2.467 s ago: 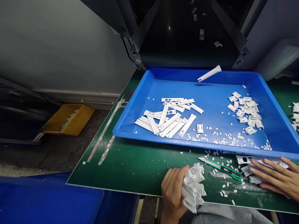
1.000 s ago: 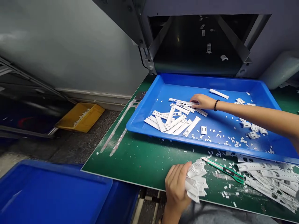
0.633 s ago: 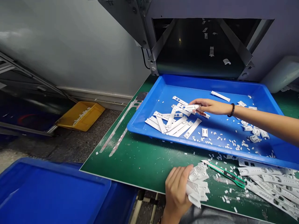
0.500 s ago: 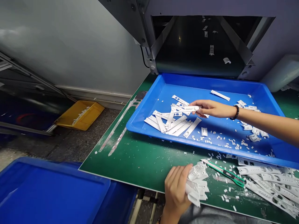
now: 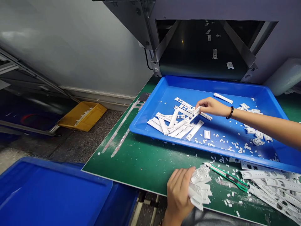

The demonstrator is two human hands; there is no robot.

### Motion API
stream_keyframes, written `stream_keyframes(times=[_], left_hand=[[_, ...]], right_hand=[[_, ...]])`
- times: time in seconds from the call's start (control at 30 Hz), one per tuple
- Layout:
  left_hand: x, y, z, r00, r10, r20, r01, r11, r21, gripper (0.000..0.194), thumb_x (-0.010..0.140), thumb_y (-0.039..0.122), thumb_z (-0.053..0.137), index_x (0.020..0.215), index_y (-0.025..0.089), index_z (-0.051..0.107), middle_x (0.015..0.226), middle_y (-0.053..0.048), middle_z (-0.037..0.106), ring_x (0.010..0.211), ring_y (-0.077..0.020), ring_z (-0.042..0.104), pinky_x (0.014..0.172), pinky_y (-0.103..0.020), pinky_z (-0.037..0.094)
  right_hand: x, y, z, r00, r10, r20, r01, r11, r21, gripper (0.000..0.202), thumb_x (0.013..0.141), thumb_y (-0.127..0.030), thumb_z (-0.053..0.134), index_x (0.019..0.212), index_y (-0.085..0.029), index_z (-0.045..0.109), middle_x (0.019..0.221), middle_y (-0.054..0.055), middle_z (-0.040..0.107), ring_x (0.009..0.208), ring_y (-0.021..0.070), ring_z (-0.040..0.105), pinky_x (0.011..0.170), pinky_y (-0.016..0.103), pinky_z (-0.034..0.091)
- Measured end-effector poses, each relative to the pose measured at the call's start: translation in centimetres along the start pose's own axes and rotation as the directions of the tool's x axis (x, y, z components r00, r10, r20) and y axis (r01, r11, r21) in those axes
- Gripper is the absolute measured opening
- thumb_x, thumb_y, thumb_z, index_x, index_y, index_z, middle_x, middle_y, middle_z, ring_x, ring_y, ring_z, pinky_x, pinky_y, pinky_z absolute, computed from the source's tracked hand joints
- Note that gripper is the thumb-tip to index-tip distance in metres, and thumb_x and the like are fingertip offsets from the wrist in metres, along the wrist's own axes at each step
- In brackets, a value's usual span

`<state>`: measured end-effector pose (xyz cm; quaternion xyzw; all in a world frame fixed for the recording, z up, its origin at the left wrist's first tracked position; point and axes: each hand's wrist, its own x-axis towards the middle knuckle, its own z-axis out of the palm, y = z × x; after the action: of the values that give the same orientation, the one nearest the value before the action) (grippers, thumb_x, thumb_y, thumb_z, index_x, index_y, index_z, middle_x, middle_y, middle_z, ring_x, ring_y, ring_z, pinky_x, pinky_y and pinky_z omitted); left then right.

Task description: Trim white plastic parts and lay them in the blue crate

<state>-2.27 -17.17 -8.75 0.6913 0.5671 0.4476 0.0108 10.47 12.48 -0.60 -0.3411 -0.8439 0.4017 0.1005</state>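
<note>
My left hand (image 5: 179,192) is closed around a bundle of white plastic strips (image 5: 200,188) at the front edge of the green table. In the blue tray (image 5: 150,108), my right hand (image 5: 213,106) pinches the end of one slotted white plastic strip (image 5: 194,116), tilted with its other end over a loose heap of similar strips (image 5: 178,129). A black bead bracelet (image 5: 231,112) circles that wrist. A green utility knife (image 5: 229,178) lies on the table just right of the held bundle.
More long strips (image 5: 275,194) are piled at the table's right. Small white parts (image 5: 258,142) and chips lie on the tray's right side. Behind the tray, a dark conveyor belt (image 5: 199,61) carries several short parts. A yellow bin (image 5: 88,121) and blue crate (image 5: 54,194) stand left.
My right hand has shifted slightly right and up, and its strip has swung from nearly level to slanting down leftward. My left hand keeps the bundle. The view has moved slightly.
</note>
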Motion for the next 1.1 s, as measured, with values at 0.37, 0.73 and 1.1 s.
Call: stream_keyframes(times=[0.37,0.73,1.1], left_hand=[[-0.2,0.2,-0.1,0.999,-0.037,0.028,0.037,0.999,0.022,0.034,0.102,0.037,0.034,0.111,0.015,0.059,0.078,-0.008,0.070,0.068,-0.0196,0.066,0.066,-0.031,0.049],[0.1,0.4,-0.1,0.999,-0.033,-0.008,0.033,0.999,0.039,0.029,0.101,0.032,0.037,0.108,0.015,0.059,0.077,-0.007,0.070,0.066,-0.0187,0.065,0.063,-0.030,0.048],[0.2,0.2,-0.1,1.000,0.003,-0.008,-0.002,0.998,0.067,0.037,0.104,0.037,0.030,0.109,0.014,0.059,0.077,-0.007,0.070,0.067,-0.0187,0.066,0.064,-0.029,0.049]], right_hand=[[7.9,2.8,-0.7,0.960,0.275,-0.054,-0.279,0.912,-0.302,0.038,0.084,-0.049,0.057,0.064,-0.017,0.062,0.060,0.004,0.055,0.058,0.0162,0.048,0.057,0.031,0.032],[7.6,1.3,1.6,0.995,0.068,0.067,-0.035,0.913,-0.407,0.017,0.070,-0.029,0.068,0.076,-0.019,0.056,0.075,0.004,0.062,0.068,0.0169,0.051,0.060,0.029,0.032],[-0.1,-0.6,-1.7,0.982,-0.106,0.157,0.105,0.994,0.012,0.028,0.085,-0.034,0.055,0.107,-0.016,0.058,0.075,0.000,0.060,0.050,0.0093,0.046,0.048,0.023,0.035]])
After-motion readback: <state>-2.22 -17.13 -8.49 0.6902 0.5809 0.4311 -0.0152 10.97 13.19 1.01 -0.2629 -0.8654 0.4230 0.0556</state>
